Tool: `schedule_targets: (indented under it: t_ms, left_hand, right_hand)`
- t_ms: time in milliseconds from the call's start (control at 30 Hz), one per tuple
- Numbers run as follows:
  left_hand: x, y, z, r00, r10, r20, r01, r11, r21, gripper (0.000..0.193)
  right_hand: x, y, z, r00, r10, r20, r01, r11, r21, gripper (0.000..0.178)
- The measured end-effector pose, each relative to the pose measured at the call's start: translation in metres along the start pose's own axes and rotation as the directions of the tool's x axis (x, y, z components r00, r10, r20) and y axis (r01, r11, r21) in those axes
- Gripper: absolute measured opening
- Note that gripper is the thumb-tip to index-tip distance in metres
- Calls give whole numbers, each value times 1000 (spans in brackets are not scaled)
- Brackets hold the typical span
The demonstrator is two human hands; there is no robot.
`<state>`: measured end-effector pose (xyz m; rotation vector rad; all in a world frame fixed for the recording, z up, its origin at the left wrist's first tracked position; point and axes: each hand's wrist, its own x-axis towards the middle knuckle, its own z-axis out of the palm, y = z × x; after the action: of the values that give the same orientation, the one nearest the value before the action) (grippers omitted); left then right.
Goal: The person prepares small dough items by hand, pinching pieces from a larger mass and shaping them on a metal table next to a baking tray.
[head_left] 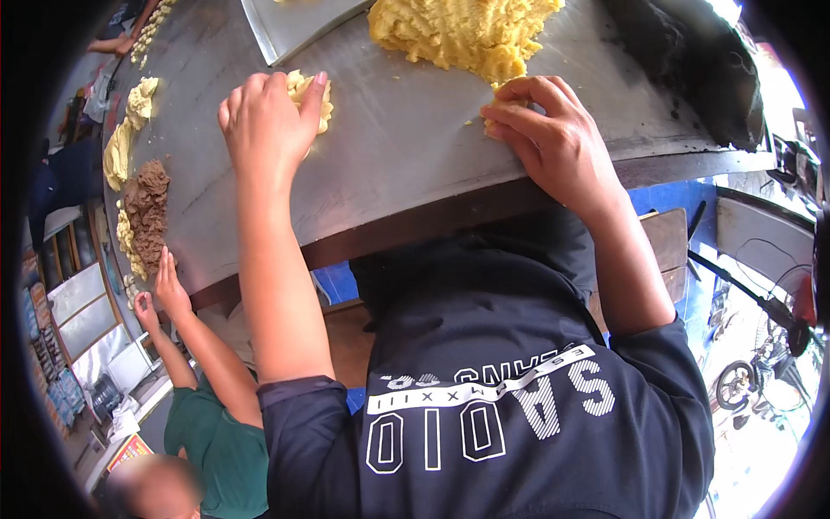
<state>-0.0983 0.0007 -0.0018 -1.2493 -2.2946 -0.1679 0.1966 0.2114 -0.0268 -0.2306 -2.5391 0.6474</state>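
Note:
My left hand (268, 121) is curled round a cluster of small pale-yellow dough pieces (325, 112) on the metal table, its thumb lying over them. Its fingertips are hidden behind the knuckles. Over to the right, my right hand (558, 130) pinches a bit of yellow dough (490, 130) between thumb and fingers. That bit sits at the lower tip of a large, rough mound of yellow dough (458, 35), and I cannot tell whether it is still joined to it.
A metal tray (270, 43) lies beyond my left hand. Along the left side are brown dough (147, 208), yellow dough lumps (121, 151) and rows of small pieces. A co-worker's hands (171, 290) work there. A black plastic-like sheet (692, 65) covers the right end.

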Motion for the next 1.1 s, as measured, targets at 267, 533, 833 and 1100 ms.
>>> schedule_targets:
  t_ms: [267,533,833,1100]
  left_hand:
    - [31,8,-13,843,-164,512,370,868,-330,27]
    - [-54,58,-30,971,227,68,-149,808,-570,30]
    - [-83,79,-30,901,-76,428,429,311,-848,27]
    - [-86,61,-25,857,-48,514,496,-194,-846,26]
  right_hand:
    - [0,2,0,999,6,-32,-3,996,85,19]
    - [-3,8,5,988,19,-154,-38,992,-121,27]
    - [28,-40,26,992,-126,-4,125,985,116,33]
    - [50,-48,34,976,206,70,-196,689,698,22]
